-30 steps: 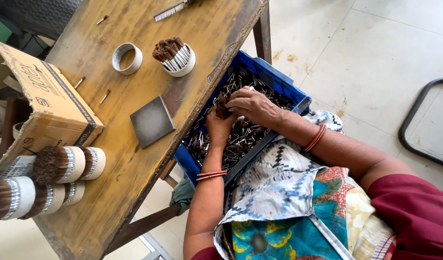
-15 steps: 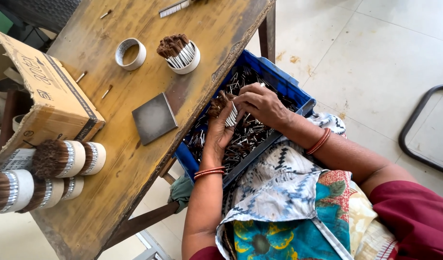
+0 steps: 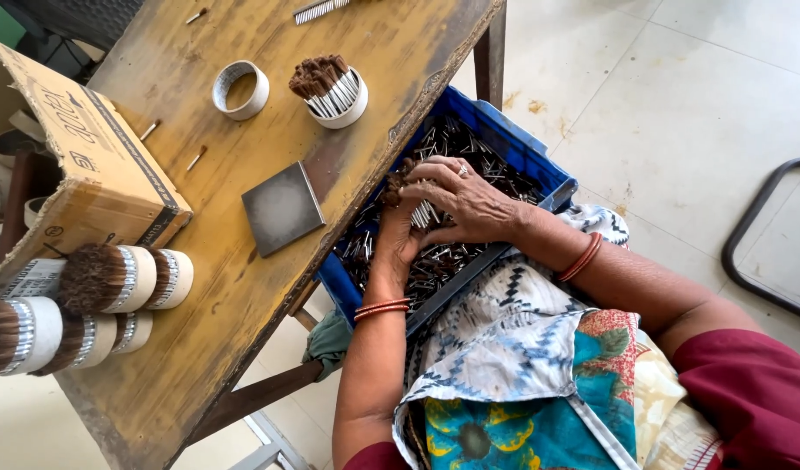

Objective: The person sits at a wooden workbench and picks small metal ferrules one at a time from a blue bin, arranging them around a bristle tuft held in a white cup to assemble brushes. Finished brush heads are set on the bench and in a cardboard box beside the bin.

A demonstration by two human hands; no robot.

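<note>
While I am leaning over the blue crate (image 3: 539, 165) of loose brown-tipped sticks, my left hand (image 3: 398, 233) and my right hand (image 3: 465, 202) are meeting above its middle, fingers of both curling closed around a small bundle of sticks (image 3: 420, 211). Beside the crate, the wooden desk (image 3: 243, 287) is carrying a grey square plate (image 3: 282, 207), nearest the crate, a filled white ring (image 3: 332, 87), an empty ring (image 3: 241, 89) and a cardboard box (image 3: 87, 174) farther off.
</note>
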